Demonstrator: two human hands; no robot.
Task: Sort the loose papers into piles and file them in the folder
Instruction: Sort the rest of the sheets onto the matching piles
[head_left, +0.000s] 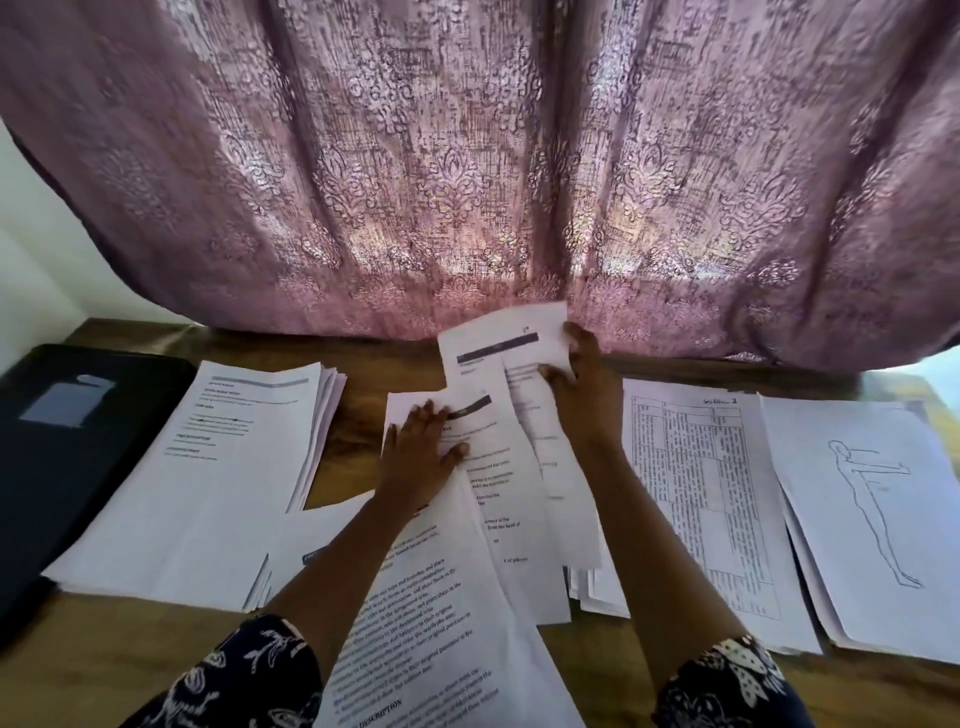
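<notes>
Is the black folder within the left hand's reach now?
Probably yes: the left hand presses flat on a sheet, gripping nothing, and only a low paper stack lies between it and the black folder.

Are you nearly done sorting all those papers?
About halfway, it seems. Done: three piles lie sorted, a text pile, a table pile and a drawing pile. In hand: the right hand pinches a sheet while the left hand presses on the loose heap in the middle. Left: the rest of that heap, then filing everything in the black folder, which lies at the far left.
</notes>
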